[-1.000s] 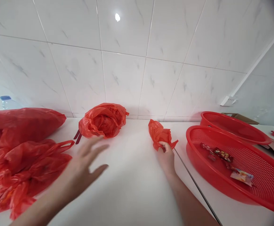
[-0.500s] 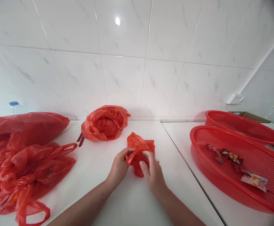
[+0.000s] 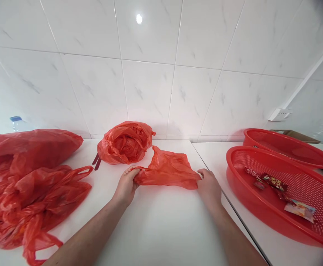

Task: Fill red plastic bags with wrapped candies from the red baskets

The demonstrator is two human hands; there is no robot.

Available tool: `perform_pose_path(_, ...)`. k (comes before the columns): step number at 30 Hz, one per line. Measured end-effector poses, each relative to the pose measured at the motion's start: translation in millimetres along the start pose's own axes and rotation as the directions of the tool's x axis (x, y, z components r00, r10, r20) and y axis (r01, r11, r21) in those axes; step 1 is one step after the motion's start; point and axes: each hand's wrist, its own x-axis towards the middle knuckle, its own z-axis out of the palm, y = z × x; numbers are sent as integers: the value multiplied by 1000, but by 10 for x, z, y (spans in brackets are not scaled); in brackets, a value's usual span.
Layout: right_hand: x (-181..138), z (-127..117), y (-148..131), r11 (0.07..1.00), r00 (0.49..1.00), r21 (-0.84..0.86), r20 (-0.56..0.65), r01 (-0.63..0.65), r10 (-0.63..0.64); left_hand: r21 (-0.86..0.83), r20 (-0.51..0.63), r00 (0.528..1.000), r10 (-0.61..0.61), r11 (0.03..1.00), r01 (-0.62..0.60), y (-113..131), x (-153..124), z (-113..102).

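A small red plastic bag (image 3: 167, 171) is stretched out flat just above the white counter (image 3: 155, 229), between my two hands. My left hand (image 3: 126, 183) pinches its left edge with closed fingers. My right hand (image 3: 209, 186) grips its right edge. Behind it, near the wall, lies a crumpled red bag (image 3: 125, 142) with its mouth open toward me.
A heap of red plastic bags (image 3: 30, 184) covers the counter's left side, with a clear bottle (image 3: 16, 123) behind. Two red mesh baskets (image 3: 286, 162) stand at the right; the nearer holds a few small packets (image 3: 272, 183). A tiled wall rises at the back.
My right hand brought the bunched bag from the right to the middle, my left hand joined it, and both hands have pulled apart, spreading the bag wide.
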Motion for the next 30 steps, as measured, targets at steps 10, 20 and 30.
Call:
perform_pose_path(10,87,-92,77,695,914,618,380,-366,143,395,382,902,-202,918,38,90,-57,-39)
perform_pose_path(20,128,-236,217,386,747,733,649,-561,-146,-204,300,941,-158,953,225,-9,3,-83)
perform_pose_path(30,176,-194,231,239,798,788,597,-567,-76,-260,281,947,-158,937,233,-40,37,-114)
